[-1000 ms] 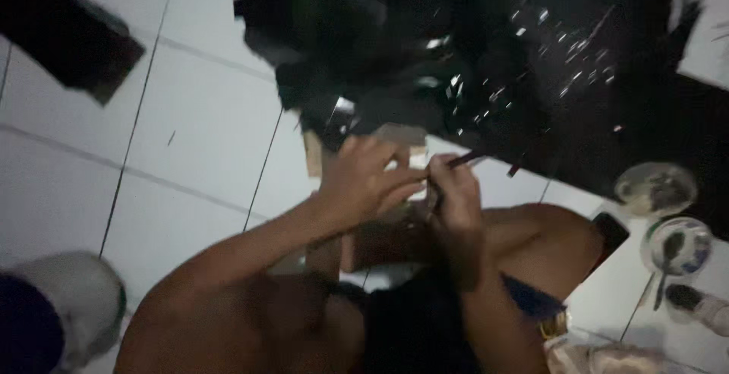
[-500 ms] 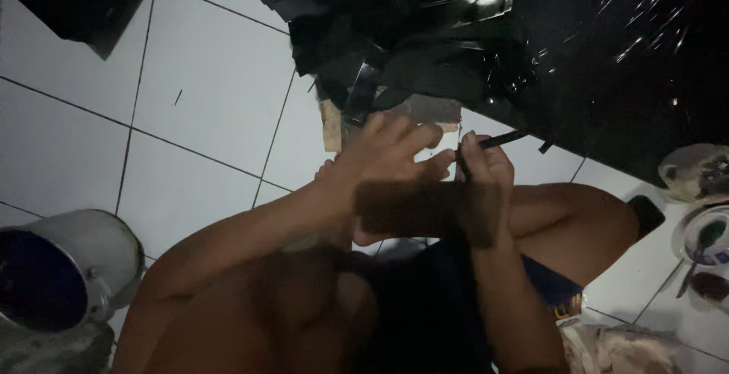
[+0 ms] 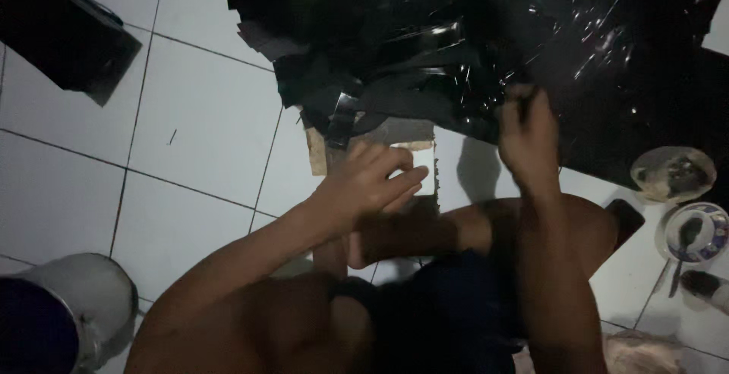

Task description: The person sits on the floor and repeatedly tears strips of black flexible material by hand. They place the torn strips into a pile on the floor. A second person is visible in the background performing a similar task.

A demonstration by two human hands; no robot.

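Left hand (image 3: 372, 184) lies flat, fingers together, pressing a pale piece (image 3: 420, 163) against the small board (image 3: 319, 154) on the tiled floor (image 3: 205, 123). Right hand (image 3: 528, 127) is raised over the black sheet pile (image 3: 425, 63), fingers closed (on what, cannot tell). Judgement: keep firm, even pressure so the piece does not shift.

Open white tiled floor (image 3: 205, 123) stretched from 8 to 10 o'clock of the left hand (image 3: 368, 184), offering free passage. A heap of glossy black sheet scraps (image 3: 395, 63) blocked 12 o'clock, reaching across to the raised right hand (image 3: 528, 135). A dark flat slab (image 3: 64, 32) closed the far 10 o'clock corner; a grey metal bucket (image 3: 76, 309) stood at 8. Small round dishes (image 3: 672, 173) crowded 3 o'clock beyond the bent knee (image 3: 585, 230).
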